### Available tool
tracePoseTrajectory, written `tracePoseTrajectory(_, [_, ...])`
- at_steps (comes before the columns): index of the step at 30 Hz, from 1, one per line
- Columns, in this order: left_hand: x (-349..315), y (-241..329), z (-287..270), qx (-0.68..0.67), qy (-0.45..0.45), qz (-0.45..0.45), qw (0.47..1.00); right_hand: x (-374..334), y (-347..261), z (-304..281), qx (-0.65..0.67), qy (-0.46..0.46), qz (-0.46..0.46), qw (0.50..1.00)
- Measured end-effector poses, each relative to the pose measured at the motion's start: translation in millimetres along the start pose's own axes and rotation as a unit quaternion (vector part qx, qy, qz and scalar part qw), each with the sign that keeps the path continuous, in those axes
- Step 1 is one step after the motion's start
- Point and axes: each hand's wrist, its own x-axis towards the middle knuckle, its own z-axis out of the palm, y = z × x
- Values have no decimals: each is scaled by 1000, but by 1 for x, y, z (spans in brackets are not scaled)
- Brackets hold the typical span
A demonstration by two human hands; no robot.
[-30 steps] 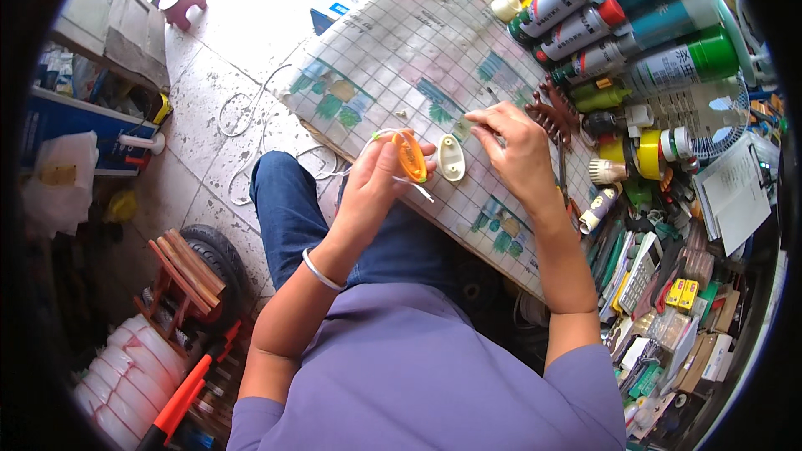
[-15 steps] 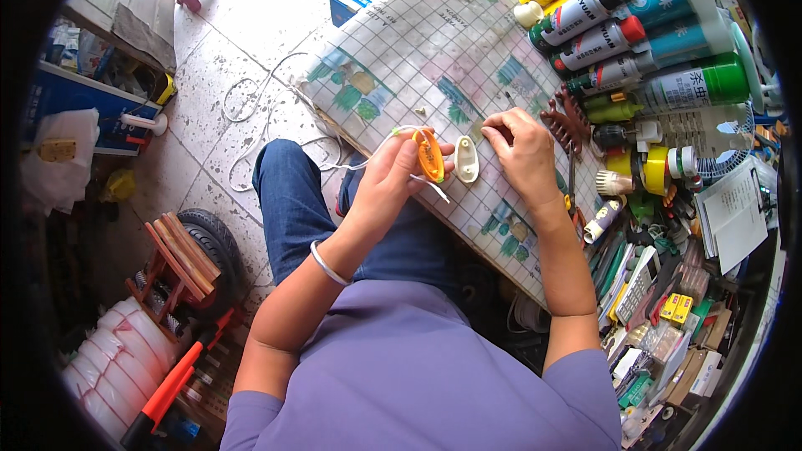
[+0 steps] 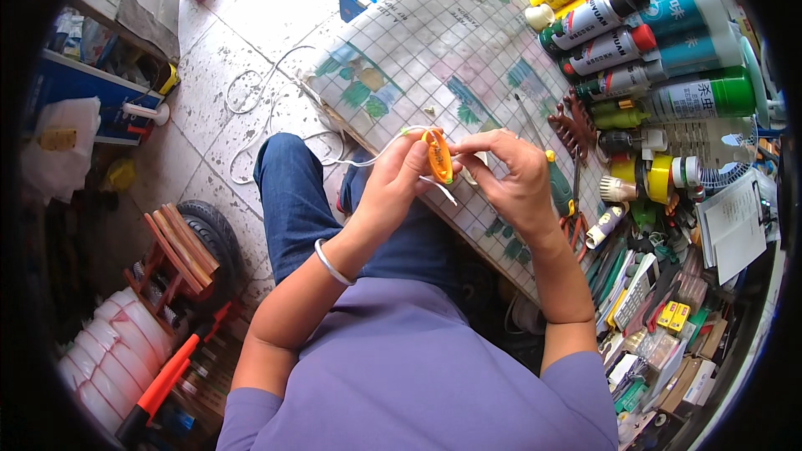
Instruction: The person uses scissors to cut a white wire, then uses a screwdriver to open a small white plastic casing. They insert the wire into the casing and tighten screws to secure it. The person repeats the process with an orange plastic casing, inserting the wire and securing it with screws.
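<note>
- Desk (image 3: 468,42): covered w/ a gridded sheet printed w/ green and blue pictures; it runs from top centre down toward the person's lap, w/ clutter packed along its right side.
- Spray cans (image 3: 668,50): approx 5 lying in a row at upper right (more may be hidden behind them), plus 1 yellow tape roll (image 3: 660,177) just below.
- Left hand (image 3: 393,188): fingers curled closed round the orange oval piece (image 3: 438,156), thumb pressed on its face. It's held up over the desk's near edge, not resting on it.
- Right hand (image 3: 514,175): fingertips pinched together at the orange piece's right edge; can't tell what, if anything, sits between them.
- White wire (image 3: 368,154): 1 thin lead running from the orange piece off to the left, then down to the tiled floor (image 3: 242,8), where it loops.
- Count in hand: 1 orange piece, 1 wire, 2 hands on them.
- Risks (judgement): the piece is small and held in mid-air, so a loose pinch could drop it into the lap or onto the floor. The slack wire could snag on a knee and tug it free. Clutter near the right elbow could get knocked.
</note>
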Motion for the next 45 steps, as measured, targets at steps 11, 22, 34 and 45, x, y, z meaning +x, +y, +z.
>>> tracePoseTrajectory(11, [-1,-2,-4,24,9,-13,1000,-2,5,12,-72,3,-68,995])
tracePoseTrajectory(22, [-2,0,-3,26,7,-11,1000,1,2,12,-48,-17,-75,996])
tracePoseTrajectory(34, [-1,-2,-4,16,0,-9,1000,1,3,9,-33,-22,-47,998])
tracePoseTrajectory(45, [-1,-2,-4,13,2,-1,1000,1,4,8,-17,-36,-3,999])
